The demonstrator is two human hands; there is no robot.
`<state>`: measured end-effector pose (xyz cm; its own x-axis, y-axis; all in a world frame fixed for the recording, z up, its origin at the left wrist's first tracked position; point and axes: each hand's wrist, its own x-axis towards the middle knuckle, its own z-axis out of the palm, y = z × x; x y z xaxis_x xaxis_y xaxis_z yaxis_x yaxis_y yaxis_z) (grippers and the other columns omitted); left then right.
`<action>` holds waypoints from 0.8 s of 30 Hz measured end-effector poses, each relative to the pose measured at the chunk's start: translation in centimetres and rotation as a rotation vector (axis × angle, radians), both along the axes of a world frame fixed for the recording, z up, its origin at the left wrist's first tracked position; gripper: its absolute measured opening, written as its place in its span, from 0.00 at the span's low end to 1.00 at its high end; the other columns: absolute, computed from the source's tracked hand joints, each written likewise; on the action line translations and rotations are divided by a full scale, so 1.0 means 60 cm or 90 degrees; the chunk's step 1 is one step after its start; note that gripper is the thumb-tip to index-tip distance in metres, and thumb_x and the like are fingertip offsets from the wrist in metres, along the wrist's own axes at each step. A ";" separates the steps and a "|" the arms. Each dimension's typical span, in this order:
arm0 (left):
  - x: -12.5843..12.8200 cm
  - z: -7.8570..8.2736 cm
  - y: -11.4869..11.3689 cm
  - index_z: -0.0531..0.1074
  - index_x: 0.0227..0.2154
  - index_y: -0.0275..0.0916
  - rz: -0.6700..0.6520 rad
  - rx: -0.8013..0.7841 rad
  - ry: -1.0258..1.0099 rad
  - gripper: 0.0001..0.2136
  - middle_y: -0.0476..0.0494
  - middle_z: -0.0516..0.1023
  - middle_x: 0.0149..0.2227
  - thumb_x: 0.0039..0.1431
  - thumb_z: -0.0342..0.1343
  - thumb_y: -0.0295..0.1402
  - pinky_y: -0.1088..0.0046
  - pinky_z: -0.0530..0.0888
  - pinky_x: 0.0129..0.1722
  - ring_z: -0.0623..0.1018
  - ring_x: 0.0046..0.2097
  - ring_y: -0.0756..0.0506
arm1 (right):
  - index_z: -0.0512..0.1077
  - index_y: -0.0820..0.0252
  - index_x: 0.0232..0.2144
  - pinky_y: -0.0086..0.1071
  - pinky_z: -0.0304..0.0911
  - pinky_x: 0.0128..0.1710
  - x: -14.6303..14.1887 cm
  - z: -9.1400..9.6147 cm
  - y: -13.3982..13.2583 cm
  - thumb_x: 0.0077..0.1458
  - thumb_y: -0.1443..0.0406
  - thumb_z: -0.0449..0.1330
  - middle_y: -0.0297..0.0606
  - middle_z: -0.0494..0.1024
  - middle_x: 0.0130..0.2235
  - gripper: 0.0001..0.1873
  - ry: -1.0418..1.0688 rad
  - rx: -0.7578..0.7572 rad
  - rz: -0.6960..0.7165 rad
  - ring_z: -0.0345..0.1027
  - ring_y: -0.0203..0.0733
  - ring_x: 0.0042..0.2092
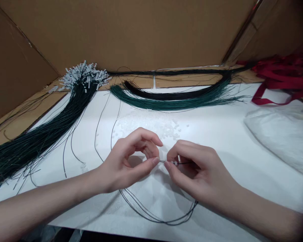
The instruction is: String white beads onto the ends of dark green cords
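Note:
A thin dark cord [162,161] runs taut between my two hands, low over the white sheet. My left hand [136,158] pinches it between thumb and fingertip, with the index finger raised and curled. On the other side my right hand [194,164] grips the same cord between thumb and fingers, and small white beads [175,163] show on it there. The cord's loose lengths [164,222] hang in loops below both hands. Behind my hands, many loose whitish beads [151,122] lie scattered on the white sheet [217,124].
At left lies a thick bundle of dark cords [58,111] with white beaded ends [84,75]. Green strands [166,105] and black strands [171,95] curve along the back. Red ribbon [280,80] and a clear plastic bag [282,134] lie at right. Cardboard walls [141,33] enclose the back.

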<state>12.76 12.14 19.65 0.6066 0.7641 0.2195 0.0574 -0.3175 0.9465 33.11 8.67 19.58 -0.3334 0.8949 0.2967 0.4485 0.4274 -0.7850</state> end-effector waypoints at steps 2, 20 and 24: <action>-0.007 0.007 0.008 0.65 0.47 0.40 0.000 0.016 0.025 0.10 0.47 0.75 0.36 0.65 0.54 0.27 0.74 0.72 0.39 0.75 0.38 0.50 | 0.67 0.62 0.24 0.25 0.48 0.20 0.000 -0.001 0.000 0.52 0.74 0.58 0.28 0.63 0.24 0.07 0.005 -0.004 0.006 0.52 0.27 0.23; -0.024 0.004 0.062 0.74 0.34 0.37 0.077 0.445 0.432 0.02 0.45 0.72 0.38 0.61 0.58 0.30 0.64 0.61 0.42 0.69 0.41 0.44 | 0.77 0.61 0.31 0.27 0.50 0.20 0.001 -0.002 -0.002 0.53 0.75 0.58 0.32 0.72 0.28 0.09 0.012 -0.039 0.011 0.55 0.28 0.23; -0.023 0.003 0.066 0.73 0.33 0.38 0.072 0.430 0.449 0.03 0.47 0.74 0.36 0.63 0.57 0.30 0.65 0.60 0.41 0.68 0.40 0.45 | 0.77 0.62 0.30 0.26 0.50 0.20 0.000 -0.002 0.000 0.54 0.74 0.59 0.31 0.69 0.26 0.08 0.015 -0.037 0.011 0.54 0.27 0.22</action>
<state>11.40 16.10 19.85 0.6981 0.6721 0.2471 0.6026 -0.7378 0.3042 33.10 8.69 19.46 -0.3421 0.9052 0.2520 0.4221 0.3877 -0.8194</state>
